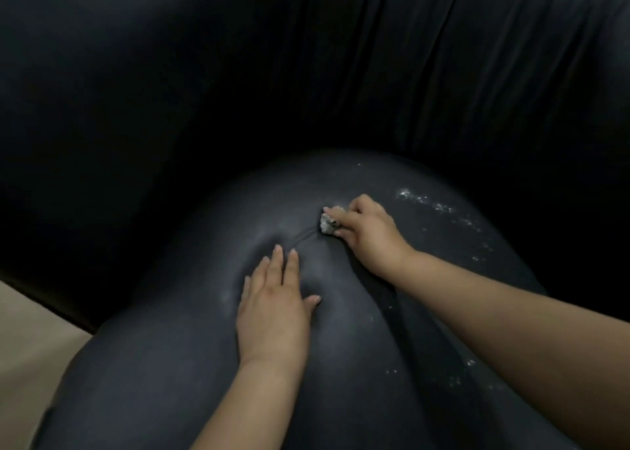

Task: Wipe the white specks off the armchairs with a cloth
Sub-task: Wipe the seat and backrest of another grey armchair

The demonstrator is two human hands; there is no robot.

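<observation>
Nearest the lens, two bare forearms reaching down over a rounded black armchair arm, leather-like and padded. Left hand spread flat, fingers extended, gripping nothing, pressed into the upholstery deep enough to dent and crease it. Right hand curled tight around a small crumpled whitish cloth, only a wad showing past the fingertips, pushed against the surface just beyond the crease. White specks scattered in a streak to the right of that hand, more specks low on the right flank, a faint smear beside the left hand. Dark wrinkled seat back behind; pale floor at lower left. Cloth likely light, soft and limp: best bunched in the fingers as held now. Padding yields under pressure, so bracing with the flat palm probably helps. Skin smooth, possibly slippery; specks look loose and powdery.
</observation>
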